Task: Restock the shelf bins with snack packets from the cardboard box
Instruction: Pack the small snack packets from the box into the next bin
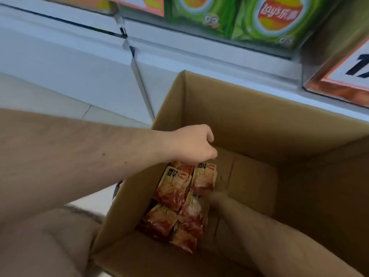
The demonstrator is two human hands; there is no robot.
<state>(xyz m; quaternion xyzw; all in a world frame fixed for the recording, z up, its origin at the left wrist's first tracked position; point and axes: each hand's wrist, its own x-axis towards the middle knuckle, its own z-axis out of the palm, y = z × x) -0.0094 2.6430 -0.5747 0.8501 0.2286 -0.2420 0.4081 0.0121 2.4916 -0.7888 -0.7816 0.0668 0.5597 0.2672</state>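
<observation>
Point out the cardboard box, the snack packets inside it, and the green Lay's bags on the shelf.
cardboard box (249, 120), head view, on its bare inner far wall.
snack packets (172, 189), head view, on the front of the upper-left packet in the pile.
green Lay's bags (277, 15), head view, on the logo of the right-hand bag.

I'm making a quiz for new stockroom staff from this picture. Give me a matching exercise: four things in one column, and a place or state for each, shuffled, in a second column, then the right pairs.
Things:
1. left hand
2. snack packets
3. green Lay's chip bags
4. right forearm

Places or states:
A. on the shelf above the cardboard box
B. reaching blurred into the box from the lower right
C. fingers curled at the top edge of the uppermost packets
D. piled along the left inside of the box

Pairs: 1-C, 2-D, 3-A, 4-B
</observation>
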